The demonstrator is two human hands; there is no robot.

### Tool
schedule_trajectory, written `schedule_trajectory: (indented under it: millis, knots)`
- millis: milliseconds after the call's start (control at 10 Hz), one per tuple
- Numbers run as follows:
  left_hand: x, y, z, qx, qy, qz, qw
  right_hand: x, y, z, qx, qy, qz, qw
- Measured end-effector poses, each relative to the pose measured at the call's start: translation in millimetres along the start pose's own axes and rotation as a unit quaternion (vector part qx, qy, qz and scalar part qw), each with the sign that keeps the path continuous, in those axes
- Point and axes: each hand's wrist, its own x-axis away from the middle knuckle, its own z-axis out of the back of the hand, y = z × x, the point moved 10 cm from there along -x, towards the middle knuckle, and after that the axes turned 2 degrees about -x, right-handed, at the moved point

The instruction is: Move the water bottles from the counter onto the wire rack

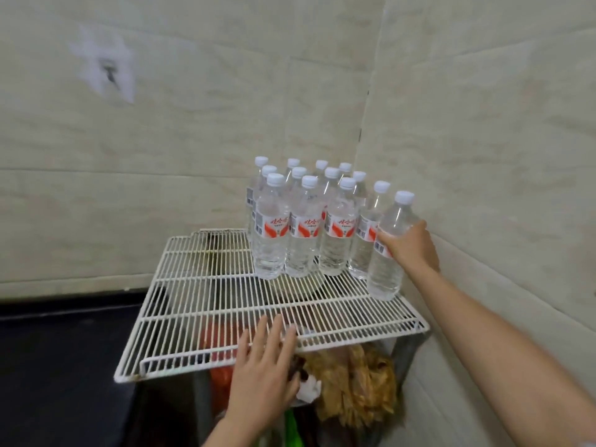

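Tiled wall [193, 124], orange bag [222, 372] below.

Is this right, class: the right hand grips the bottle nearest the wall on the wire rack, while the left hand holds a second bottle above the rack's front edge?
One detail is wrong. The left hand holds no bottle; it lies open and flat on the front edge of the wire rack. The right hand does grip the bottle nearest the wall, as the head view shows.

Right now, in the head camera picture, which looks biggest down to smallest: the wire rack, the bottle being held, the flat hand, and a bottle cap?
1. wire rack
2. held bottle and left hand: look alike; the hand is nearer the camera, so unsure
3. cap
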Motion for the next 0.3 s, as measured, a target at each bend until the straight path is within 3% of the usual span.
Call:
schedule_trajectory:
  millis: [100, 200, 300]
  knots:
    - [15.4, -3.3, 3.1, -0.025, 0.071, 0.037, 0.996, -1.0, 8.5, -3.1, -0.027, 0.0, 0.006, 1.0]
    - [24.0, -10.5, 9.1, -0.043, 0.076, 0.068, 0.994, 8.0, 12.9, -3.0, -0.02, -0.014, 0.018, 1.0]
    - [28.3, -8.1, 2.6, -0.047, 0.116, 0.08, 0.989, 24.4, -27.4, 27.5, -0.092, 0.021, 0.112, 0.989]
